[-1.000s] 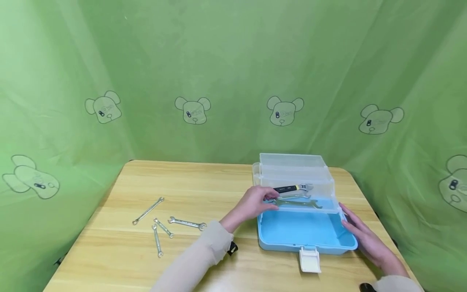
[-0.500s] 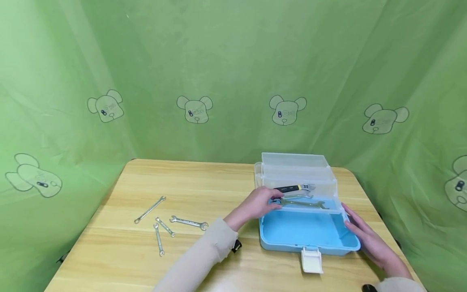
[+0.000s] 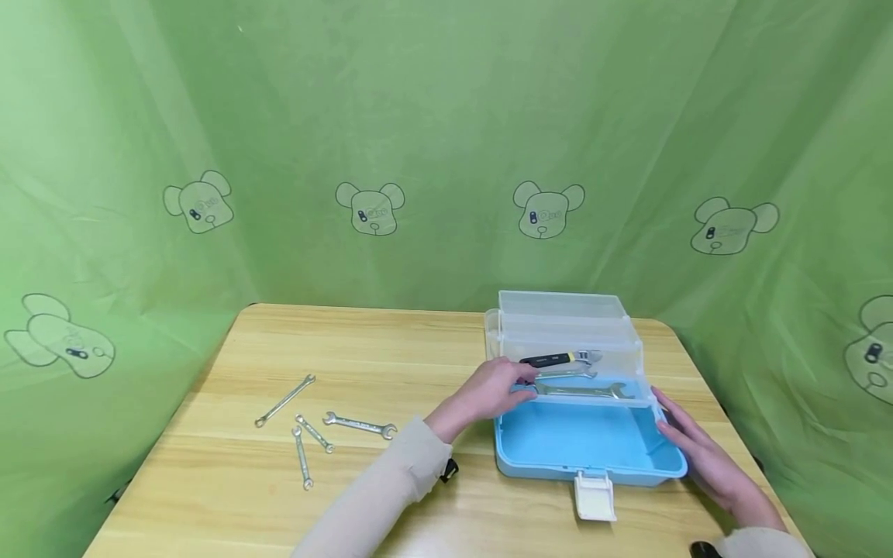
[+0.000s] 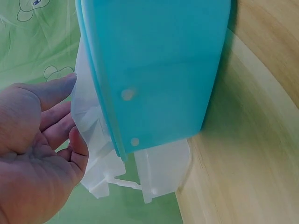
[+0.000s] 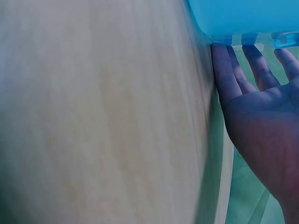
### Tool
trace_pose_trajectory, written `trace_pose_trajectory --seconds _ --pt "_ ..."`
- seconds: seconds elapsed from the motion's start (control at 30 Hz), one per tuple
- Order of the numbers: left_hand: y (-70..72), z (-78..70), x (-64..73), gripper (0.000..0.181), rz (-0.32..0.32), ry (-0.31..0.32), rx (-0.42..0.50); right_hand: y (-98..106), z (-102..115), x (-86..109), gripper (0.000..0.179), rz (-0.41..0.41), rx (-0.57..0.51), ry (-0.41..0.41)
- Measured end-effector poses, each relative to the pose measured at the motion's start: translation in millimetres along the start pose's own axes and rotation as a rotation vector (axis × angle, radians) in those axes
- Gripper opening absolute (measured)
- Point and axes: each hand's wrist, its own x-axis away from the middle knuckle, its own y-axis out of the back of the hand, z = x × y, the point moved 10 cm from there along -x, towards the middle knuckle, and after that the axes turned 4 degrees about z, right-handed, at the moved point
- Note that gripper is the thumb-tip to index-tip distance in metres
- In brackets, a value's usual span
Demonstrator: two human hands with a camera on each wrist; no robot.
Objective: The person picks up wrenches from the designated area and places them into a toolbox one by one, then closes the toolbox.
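An open blue toolbox stands on the table with its clear tray raised. In the tray lie a silver open-end wrench, a thinner wrench and an adjustable wrench with a black and yellow handle. My left hand reaches over the tray's left end and pinches the near end of the open-end wrench. In the left wrist view, the clear plastic hides that grip. With fingers extended, my right hand rests against the toolbox's right side, under the tray's corner.
Several loose wrenches, among them a double-ended one and a longer one, lie on the left of the wooden table. A white latch hangs from the toolbox front. Green curtains surround the table.
The open-end wrench has shifted slightly right in the tray and now lies flatter. My left hand has followed it a little; my right hand stays at the toolbox side.
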Motion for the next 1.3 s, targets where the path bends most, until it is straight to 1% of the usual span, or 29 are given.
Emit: trace_pose_trajectory --seconds 0.23,0.4,0.5,0.63,0.7,0.77,0.83,0.93,1.07,1.17,1.3 --pt "0.5 2.0 1.5 0.04 -0.01 -0.003 0.028 0 0 -0.5 0.072 -0.001 0.002 -0.008" --pt "3.9 2.7 6.2 0.04 -0.026 0.0 0.103 0 -2 -0.4 0.072 -0.001 0.001 -0.013" --pt "9.1 3.0 11.8 0.041 -0.042 -0.002 0.146 1 -2 -0.4 0.072 -0.003 0.003 -0.016" --pt "17.2 3.3 22.5 0.04 -0.068 -0.035 0.155 1 -2 -0.2 0.072 -0.003 0.003 -0.018" --pt "20.3 6.2 29.7 0.04 -0.08 -0.045 0.15 1 -1 -0.2 0.072 -0.002 0.0 -0.014" --pt "23.0 12.0 38.1 0.039 -0.091 -0.043 0.152 1 -1 -0.4 0.071 -0.001 -0.003 -0.009" --pt "24.3 21.1 48.6 0.04 -0.095 -0.024 0.156 1 -1 -0.6 0.071 -0.001 -0.004 -0.007" --pt "24.9 39.7 67.2 0.04 -0.096 0.01 0.161 1 -1 -0.4 0.071 -0.003 -0.004 -0.007" --pt "26.6 71.5 96.3 0.04 -0.104 0.062 0.17 3 -2 0.5 0.071 -0.008 -0.005 -0.009" --pt "29.7 101.2 124.6 0.04 -0.136 0.119 0.187 3 -2 0.4 0.071 -0.008 -0.004 -0.006" --pt "39.5 144.3 170.2 0.041 -0.201 0.22 0.177 2 -2 -0.7 0.072 -0.006 0.01 -0.007"
